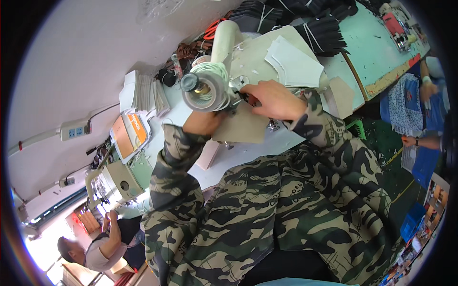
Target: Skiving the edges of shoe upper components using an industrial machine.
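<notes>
A cream sewing machine (224, 43) stands on the white work table (257, 148), its handwheel end (205, 90) facing me. My right hand (274, 100) grips the edge of a tan flat piece (241, 126) right by the machine's needle area. My left hand (205, 121) lies mostly hidden behind the handwheel and under that same tan piece, so its fingers cannot be seen. Both forearms wear camouflage sleeves (176, 162).
White cut pieces (296, 59) lie stacked behind the machine, with black bundles (319, 33) beyond. Orange scissors (210, 29) lie at the back. A second sewing machine (119, 178) and a seated person (100, 248) are at my left; another person (420, 138) sits at my right.
</notes>
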{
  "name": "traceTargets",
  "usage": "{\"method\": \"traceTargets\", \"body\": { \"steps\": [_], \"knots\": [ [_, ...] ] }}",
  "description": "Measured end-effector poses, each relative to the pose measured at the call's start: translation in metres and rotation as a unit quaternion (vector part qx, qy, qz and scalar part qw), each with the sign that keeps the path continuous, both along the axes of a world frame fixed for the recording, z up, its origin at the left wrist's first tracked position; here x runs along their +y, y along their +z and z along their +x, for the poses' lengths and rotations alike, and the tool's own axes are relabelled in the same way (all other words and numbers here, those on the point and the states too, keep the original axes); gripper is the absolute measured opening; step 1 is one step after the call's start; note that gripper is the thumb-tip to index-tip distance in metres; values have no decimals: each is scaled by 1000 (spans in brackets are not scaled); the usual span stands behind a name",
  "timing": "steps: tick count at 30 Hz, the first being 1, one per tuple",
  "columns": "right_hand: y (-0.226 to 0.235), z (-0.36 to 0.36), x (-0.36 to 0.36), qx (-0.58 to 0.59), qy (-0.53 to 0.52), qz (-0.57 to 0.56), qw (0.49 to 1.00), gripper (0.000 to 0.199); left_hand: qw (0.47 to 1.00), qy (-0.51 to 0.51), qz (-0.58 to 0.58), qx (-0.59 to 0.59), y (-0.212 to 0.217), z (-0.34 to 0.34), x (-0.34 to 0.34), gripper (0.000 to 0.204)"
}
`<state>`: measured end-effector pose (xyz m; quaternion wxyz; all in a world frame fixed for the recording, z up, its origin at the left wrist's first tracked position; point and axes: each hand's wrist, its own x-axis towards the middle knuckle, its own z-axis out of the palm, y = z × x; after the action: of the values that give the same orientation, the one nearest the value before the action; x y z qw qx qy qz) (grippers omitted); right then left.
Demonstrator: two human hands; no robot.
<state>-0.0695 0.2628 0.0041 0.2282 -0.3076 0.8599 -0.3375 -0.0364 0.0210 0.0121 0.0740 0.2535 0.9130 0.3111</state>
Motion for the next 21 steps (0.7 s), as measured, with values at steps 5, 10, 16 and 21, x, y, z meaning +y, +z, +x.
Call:
{"method": "traceTargets", "body": {
  "steps": [5, 10, 16, 21],
  "knots": [
    [-7, -18, 24, 82, -13, -18, 996, 43, 978, 115, -76, -153, -5, 15, 8, 26],
    [43, -14, 57, 266, -184, -141, 935, 24, 906, 211, -368, -18, -62, 53, -78, 28],
    [23, 19, 49, 336, -166, -119, 919, 35, 914, 119, -369, -121, -103, 95, -103, 39],
    [83, 22, -73, 321, -219, -423, 818, 39, 904, 221, -363, -48, -109, 123, -103, 36]
  ]
}}
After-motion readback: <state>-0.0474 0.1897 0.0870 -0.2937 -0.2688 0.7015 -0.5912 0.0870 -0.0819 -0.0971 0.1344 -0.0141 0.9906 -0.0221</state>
